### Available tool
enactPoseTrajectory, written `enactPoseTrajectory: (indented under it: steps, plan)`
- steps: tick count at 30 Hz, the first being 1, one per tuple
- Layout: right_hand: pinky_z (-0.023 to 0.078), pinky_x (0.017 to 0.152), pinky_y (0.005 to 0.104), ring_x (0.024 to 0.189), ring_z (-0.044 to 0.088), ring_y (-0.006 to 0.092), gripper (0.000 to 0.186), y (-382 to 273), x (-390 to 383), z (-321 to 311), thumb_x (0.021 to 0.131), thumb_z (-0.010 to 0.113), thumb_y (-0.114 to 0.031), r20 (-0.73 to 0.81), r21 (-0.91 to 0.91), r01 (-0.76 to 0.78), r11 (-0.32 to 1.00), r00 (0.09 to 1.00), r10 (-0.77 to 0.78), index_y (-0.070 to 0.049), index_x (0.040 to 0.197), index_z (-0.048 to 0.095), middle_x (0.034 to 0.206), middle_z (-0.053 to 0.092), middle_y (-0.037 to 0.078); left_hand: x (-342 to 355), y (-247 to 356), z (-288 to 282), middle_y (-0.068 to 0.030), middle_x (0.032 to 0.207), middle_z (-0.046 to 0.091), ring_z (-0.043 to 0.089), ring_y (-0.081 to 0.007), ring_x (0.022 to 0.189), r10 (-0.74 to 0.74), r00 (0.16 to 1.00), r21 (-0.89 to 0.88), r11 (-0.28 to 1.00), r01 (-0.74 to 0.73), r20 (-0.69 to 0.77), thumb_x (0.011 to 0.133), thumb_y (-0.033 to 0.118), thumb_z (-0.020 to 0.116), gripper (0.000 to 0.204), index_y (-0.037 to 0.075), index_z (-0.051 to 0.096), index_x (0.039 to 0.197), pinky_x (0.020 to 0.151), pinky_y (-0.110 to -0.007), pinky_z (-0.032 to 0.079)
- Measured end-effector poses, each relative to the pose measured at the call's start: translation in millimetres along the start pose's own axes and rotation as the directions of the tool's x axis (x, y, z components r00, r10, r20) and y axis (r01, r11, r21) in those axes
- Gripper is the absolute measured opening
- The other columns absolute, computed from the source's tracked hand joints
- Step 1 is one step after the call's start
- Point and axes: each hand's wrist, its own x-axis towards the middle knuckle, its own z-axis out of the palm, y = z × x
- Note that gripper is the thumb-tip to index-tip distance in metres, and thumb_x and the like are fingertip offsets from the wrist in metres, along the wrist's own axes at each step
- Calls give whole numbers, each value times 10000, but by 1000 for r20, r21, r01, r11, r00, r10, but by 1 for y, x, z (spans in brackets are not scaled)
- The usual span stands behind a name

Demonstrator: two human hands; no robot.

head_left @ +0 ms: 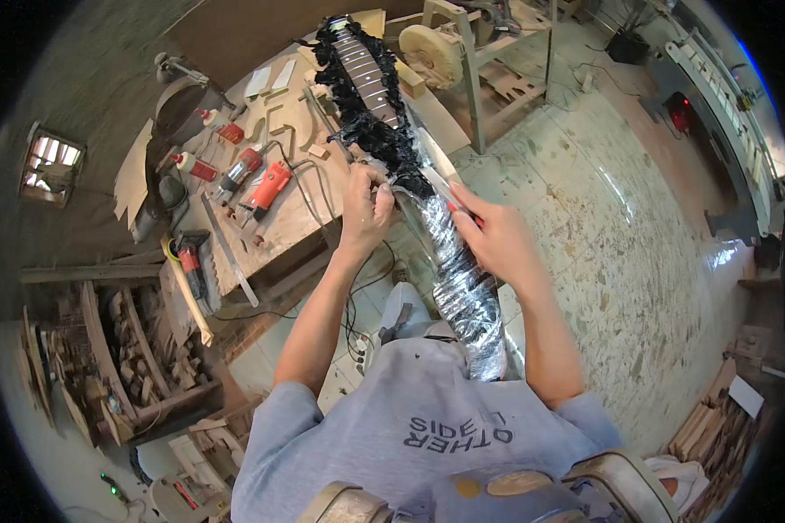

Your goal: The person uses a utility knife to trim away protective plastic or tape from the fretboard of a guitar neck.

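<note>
A long guitar neck [362, 65] lies lengthwise before me, its fretboard framed by ragged crumpled black material [384, 139]. Its nearer part is wound in shiny clear-silver plastic film [462, 288]. My left hand [366, 205] has its fingers curled at the left edge where black material meets film; what they pinch is too small to name. My right hand [488, 235] is closed on a red-handled tool [453, 199] with a long pale blade, laid along the right side of the black material.
A workbench [235, 222] at left holds red power tools [269, 190], glue bottles [196, 166], cables and wood pieces. A wooden stand [475, 87] with a wheel is at upper right, a long machine [733, 148] at far right. Wood offcuts [139, 340] fill the lower left.
</note>
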Motion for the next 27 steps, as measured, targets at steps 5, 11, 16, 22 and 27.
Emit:
enactPoseTrajectory:
  steps: [5, 11, 16, 22, 27]
  plan:
    - [544, 702, 419, 710, 673, 405, 422, 0, -27, -12, 985, 662, -243, 41, 63, -28, 998, 999, 25, -128, 1390, 697, 849, 694, 261, 8, 39, -8, -143, 1023, 547, 578, -299, 951, -14, 1000, 158, 987, 18, -27, 896, 46, 658, 157, 15, 569, 1022, 854, -416, 498]
    - [541, 630, 390, 631, 692, 298, 484, -3, -41, 8, 1018, 660, -221, -46, 147, -48, 988, 997, 55, -66, 1474, 612, 921, 744, 226, 40, 76, -21, -169, 1284, 634, 586, -344, 1259, 294, 909, 235, 900, -368, 297, 870, 161, 769, 447, 33, 650, 1282, 1091, -436, 449]
    - [511, 525, 296, 562, 639, 122, 521, -5, -37, 18, 1047, 667, -250, -80, 626, -182, 759, 952, 294, 9, 1483, 549, 1022, 770, 110, 45, 70, -28, -112, 1176, 670, 606, -304, 1132, 181, 856, 301, 884, -357, 484, 840, 217, 854, 360, 59, 747, 1145, 1013, -436, 477]
    - [564, 706, 360, 784, 722, 214, 554, 10, 53, 29, 883, 855, -360, -235, 376, -51, 925, 960, 149, 31, 1212, 641, 960, 747, 124, 56, 67, -27, -97, 1034, 658, 613, -323, 1036, 297, 774, 218, 848, -483, 560, 793, 123, 841, 224, 40, 687, 933, 905, -410, 523]
    - [570, 806, 454, 884, 754, 359, 566, 25, 85, 40, 726, 922, -437, -54, 179, -120, 976, 990, 131, -3, 1022, 711, 923, 762, 191, 38, 58, -24, -123, 917, 645, 635, -359, 1002, 258, 843, 228, 888, -400, 472, 781, 13, 792, 196, 28, 630, 891, 999, -442, 536]
